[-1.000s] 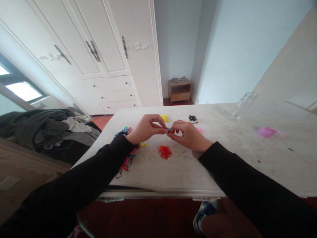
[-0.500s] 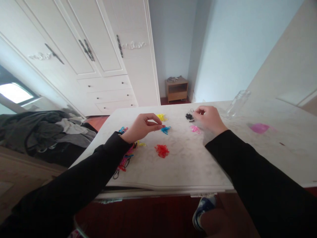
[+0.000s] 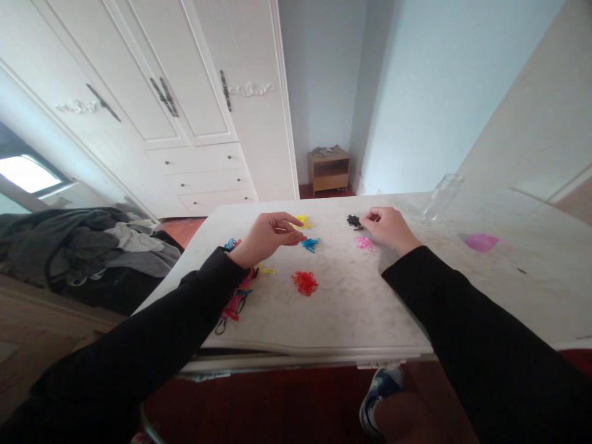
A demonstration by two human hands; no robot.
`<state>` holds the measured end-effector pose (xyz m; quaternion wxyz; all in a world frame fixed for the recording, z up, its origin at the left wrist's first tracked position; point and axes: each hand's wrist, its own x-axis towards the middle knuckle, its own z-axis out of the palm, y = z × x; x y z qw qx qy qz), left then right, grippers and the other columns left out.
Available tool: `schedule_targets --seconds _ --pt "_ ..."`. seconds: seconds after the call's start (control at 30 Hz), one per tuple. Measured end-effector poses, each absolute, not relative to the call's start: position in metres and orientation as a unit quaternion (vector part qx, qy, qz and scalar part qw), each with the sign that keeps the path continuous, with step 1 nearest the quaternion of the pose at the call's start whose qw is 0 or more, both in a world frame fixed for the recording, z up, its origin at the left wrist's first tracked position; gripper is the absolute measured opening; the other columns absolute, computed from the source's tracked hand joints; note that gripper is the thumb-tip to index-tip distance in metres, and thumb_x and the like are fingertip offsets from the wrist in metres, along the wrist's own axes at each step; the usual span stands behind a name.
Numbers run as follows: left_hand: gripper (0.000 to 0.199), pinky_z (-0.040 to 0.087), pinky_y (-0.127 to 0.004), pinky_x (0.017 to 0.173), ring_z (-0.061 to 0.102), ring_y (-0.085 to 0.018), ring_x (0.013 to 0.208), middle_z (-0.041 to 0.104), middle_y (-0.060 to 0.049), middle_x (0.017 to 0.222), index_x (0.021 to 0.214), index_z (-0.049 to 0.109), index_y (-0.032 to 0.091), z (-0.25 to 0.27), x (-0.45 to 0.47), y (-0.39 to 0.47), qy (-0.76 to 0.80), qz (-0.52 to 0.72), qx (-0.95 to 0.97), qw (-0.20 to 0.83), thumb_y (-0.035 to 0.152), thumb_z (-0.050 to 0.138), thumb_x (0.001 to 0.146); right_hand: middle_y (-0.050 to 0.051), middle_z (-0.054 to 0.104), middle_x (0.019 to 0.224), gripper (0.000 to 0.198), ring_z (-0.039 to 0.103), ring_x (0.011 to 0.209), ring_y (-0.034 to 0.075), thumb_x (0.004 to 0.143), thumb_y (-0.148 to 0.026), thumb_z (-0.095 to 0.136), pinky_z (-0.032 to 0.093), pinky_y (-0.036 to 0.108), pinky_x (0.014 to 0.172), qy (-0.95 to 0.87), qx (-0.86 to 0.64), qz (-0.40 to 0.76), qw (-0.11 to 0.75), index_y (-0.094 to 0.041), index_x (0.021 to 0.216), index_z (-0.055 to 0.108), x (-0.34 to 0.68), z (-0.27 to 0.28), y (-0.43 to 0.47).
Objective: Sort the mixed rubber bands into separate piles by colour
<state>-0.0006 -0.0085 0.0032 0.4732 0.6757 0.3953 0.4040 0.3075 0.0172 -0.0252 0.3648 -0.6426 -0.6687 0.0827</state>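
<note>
Small rubber bands lie on a white table in piles sorted by colour. My left hand (image 3: pixel 271 237) hovers beside the blue rubber bands (image 3: pixel 310 245), its thumb and forefinger slightly apart with nothing visible between them. The yellow rubber bands (image 3: pixel 303 221) lie just beyond it. At the edge of the black rubber bands (image 3: pixel 353 220), my right hand (image 3: pixel 386 227) has its fingertips pinched on a black band. Pink rubber bands (image 3: pixel 365 244) sit just below that hand, and red rubber bands (image 3: pixel 304 283) lie nearer me. My left wrist partly covers a mixed heap (image 3: pixel 238 302) of coloured bands.
A clear glass bottle (image 3: pixel 439 200) stands at the right back of the table (image 3: pixel 361 314). To its right lies a pink, flat-looking item (image 3: pixel 481 242). Dark clothes (image 3: pixel 111 246) are piled left of the table. A wooden nightstand (image 3: pixel 329 171) stands beyond.
My right hand has come slightly down and left to the black pile, where stray bands now lie closer in. My left thumb and forefinger have parted.
</note>
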Motion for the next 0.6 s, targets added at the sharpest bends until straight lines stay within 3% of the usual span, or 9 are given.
schedule_targets --seconds 0.13,0.33,0.6 --pt "0.046 0.063 -0.033 0.069 0.078 -0.023 0.076 0.078 -0.006 0.075 0.092 0.071 0.015 0.005 0.0 -0.01 0.407 0.394 0.672 0.477 0.044 0.093 0.064 0.002 0.066 0.064 0.014 0.059 0.066 0.018 0.075 -0.022 0.062 0.04 0.031 0.066 -0.664 -0.642 0.082 0.373 -0.02 0.061 0.063 0.304 -0.02 0.013" --pt "0.04 0.061 -0.034 0.071 0.076 -0.021 0.073 0.08 -0.008 0.08 0.088 0.077 0.015 0.006 0.0 -0.011 0.413 0.384 0.718 0.407 0.046 0.091 0.067 0.002 0.064 0.067 0.014 0.055 0.065 0.017 0.079 -0.024 0.059 0.039 0.03 0.065 -0.736 -0.549 0.086 0.386 -0.02 0.065 0.06 0.286 -0.006 -0.002" --pt "0.042 0.061 -0.035 0.075 0.076 -0.021 0.076 0.081 -0.009 0.081 0.089 0.076 0.014 0.006 0.0 -0.012 0.403 0.396 0.697 0.443 0.045 0.093 0.065 0.002 0.062 0.068 0.013 0.055 0.065 0.016 0.079 -0.025 0.059 0.039 0.029 0.066 -0.768 -0.516 0.119 0.361 -0.019 0.067 0.06 0.274 -0.006 -0.007"
